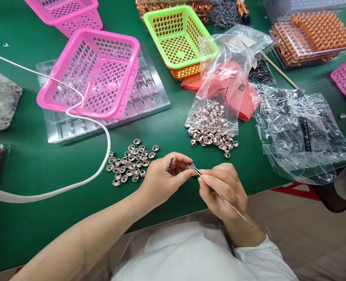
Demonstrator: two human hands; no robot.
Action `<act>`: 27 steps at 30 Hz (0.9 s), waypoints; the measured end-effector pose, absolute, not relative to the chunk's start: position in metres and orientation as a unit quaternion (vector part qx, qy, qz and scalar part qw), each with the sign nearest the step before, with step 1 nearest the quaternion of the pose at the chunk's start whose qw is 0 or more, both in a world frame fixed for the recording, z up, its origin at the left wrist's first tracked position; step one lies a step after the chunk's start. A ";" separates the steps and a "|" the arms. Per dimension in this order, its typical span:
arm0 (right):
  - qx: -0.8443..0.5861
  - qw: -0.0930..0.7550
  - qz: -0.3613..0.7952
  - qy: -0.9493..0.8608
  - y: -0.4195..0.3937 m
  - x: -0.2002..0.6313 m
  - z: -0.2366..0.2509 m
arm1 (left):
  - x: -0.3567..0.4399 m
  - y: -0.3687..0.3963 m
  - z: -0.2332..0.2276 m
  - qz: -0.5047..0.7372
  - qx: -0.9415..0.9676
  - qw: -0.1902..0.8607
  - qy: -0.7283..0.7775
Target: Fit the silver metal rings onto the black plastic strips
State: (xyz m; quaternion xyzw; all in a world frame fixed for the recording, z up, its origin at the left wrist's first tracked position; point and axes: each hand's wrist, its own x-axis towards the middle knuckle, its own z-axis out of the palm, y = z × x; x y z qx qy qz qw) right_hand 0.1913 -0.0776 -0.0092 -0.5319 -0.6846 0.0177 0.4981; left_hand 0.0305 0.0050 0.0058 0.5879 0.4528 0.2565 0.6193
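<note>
My left hand (167,175) is closed, with thumb and fingertips pinching a small round metal cup (190,165). A small black toothed piece (170,164) sticks up between its fingers. My right hand (227,189) is wrapped round a thin metal rod-like tool (234,208), whose front end meets the metal cup; its exact kind is unclear. To the left of my hands several loose metal cups (129,164) lie spread on the green table (155,125). Beyond my right hand, more such cups (212,121) spill from a clear plastic bag (233,50).
A pink basket (126,78) rests on a clear plastic tray (158,97). A white cable (107,136) crosses the left side. Further back are a green basket (173,62), red cloth (245,107) and orange parts (322,31). Bagged black parts (304,132) lie right.
</note>
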 end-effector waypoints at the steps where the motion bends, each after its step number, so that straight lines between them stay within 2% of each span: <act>1: -0.529 0.502 0.017 -0.684 -0.078 0.191 -0.009 | 0.031 0.005 0.006 0.257 0.583 0.624 0.452; 10: -0.531 0.501 0.034 -0.682 -0.079 0.192 -0.003 | 0.031 0.006 0.009 0.254 0.538 0.665 0.452; 27: -0.527 0.509 0.054 -0.679 -0.078 0.192 -0.005 | 0.031 0.007 0.011 0.248 0.534 0.669 0.455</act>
